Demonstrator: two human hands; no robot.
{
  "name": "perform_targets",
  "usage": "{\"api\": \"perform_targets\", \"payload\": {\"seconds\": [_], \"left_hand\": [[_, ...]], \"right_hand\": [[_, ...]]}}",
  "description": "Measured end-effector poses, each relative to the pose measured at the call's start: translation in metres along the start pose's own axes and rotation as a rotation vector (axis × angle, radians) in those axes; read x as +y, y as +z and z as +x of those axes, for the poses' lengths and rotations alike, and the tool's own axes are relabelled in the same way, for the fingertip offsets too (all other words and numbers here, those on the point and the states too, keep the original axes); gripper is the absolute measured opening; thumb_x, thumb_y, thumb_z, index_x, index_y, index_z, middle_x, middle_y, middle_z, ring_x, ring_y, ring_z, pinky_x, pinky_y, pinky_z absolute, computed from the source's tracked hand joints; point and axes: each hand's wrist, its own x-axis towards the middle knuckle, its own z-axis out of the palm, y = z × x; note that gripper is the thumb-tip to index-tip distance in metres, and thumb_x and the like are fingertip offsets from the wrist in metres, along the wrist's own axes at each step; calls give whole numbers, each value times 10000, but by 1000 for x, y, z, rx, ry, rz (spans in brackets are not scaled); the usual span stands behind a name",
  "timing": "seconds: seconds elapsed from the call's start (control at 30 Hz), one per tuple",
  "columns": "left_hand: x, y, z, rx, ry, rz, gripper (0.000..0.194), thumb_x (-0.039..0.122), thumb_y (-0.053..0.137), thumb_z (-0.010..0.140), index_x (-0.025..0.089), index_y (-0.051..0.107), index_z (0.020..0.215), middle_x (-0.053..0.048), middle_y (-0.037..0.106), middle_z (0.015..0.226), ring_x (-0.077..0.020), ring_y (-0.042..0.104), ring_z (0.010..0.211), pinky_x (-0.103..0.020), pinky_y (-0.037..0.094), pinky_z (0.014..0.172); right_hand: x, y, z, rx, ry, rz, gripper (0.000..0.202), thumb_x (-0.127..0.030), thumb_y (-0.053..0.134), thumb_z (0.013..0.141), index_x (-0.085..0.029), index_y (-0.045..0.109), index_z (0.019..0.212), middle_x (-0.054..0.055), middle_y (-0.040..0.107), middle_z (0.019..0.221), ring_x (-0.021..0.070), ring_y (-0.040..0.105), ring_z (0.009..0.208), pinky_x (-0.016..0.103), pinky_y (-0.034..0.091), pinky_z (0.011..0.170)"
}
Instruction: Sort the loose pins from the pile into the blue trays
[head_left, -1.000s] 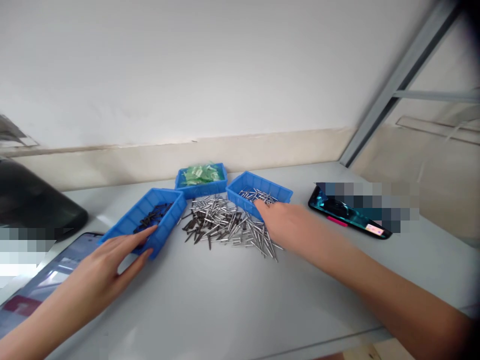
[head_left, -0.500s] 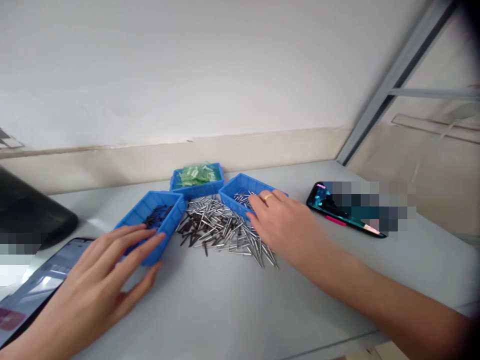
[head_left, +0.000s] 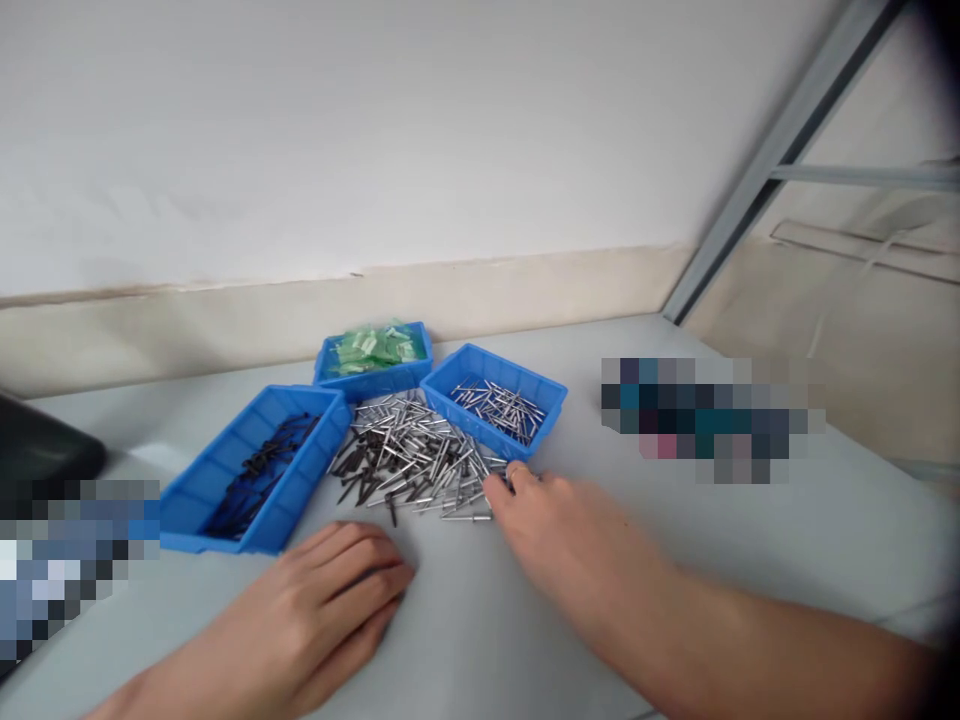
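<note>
My right hand reaches the right edge of a mixed pile of silver pop rivets and dark screws. Its fingers are bent together over the rivets, and their tips are hidden. My left hand rests low over the table in front of the pile, fingers curled together, with nothing showing between them. Beside it, the left blue bin holds dark screws. The right blue bin, behind my right hand, holds silver rivets.
A third blue bin with small green-and-clear packets stands at the back near the wall. A dark object sits at the far left. Blurred-out items lie at both sides of the grey table. A metal frame rises at the right.
My left hand has left the left bin and moved right and toward me, its fingers curling. My right hand has come out of the right bin down to the pile's edge. The view has shifted slightly.
</note>
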Motion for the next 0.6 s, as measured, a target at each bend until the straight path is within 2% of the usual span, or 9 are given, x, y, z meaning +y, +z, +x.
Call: {"api": "perform_targets", "payload": {"seconds": [0.13,0.27,0.43,0.6], "left_hand": [[0,-2,1,-9,-24,-47,224,121,484,883,178,594,1069,-52,651,994,-186,600,908,-294,509,820],[1,-1,2,6,-38,-37,242,143,498,884,195,595,1099,-46,655,997,-184,608,910,-295,509,831],[1,5,2,15,-114,-45,251,162,477,901,209,601,1113,-51,631,1022,-190,603,944,-293,512,836],[2,5,0,12,-136,-37,274,165,477,907,214,579,1157,-57,608,1048,-197,581,981,-307,498,865]], "right_hand": [[-4,-7,10,28,-159,76,210,-40,565,738,-159,510,902,61,578,828,205,576,725,295,445,520],[-5,2,20,108,-321,136,199,-21,506,775,-161,492,916,40,550,858,212,540,779,336,466,581],[-4,18,28,185,-341,154,175,-40,473,824,-156,488,954,49,554,912,206,510,852,339,447,694],[-6,14,30,274,-338,172,99,-80,453,857,-172,486,875,40,560,880,195,501,839,324,395,675]]}}
